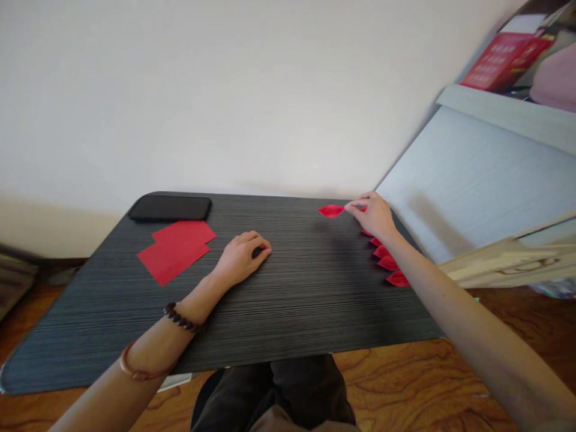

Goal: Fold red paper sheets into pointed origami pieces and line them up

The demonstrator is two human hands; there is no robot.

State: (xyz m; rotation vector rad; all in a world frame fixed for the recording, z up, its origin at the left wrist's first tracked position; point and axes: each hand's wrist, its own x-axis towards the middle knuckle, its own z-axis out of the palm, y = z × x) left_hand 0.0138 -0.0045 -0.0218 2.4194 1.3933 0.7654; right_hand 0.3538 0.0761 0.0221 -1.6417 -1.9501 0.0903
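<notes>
My right hand (371,213) is closed in a pinch on the right tip of a folded red paper piece (331,211), near the table's back edge. The piece is pointed at both ends, with creases along its middle. Under and beside my right forearm, several similar folded red pieces (398,279) lie in a column, partly hidden by the hand and arm. My left hand (243,257) rests on the table, loosely curled, thumb tip close to the index finger and nothing visible in it. To its left lie flat red paper sheets (173,255), overlapping.
A black phone (170,208) lies at the back left of the dark table (288,312), touching or close to the red sheets. Behind stands a pale wall (252,102). A light cabinet (486,168) borders the right side, with a red box (506,60) on top.
</notes>
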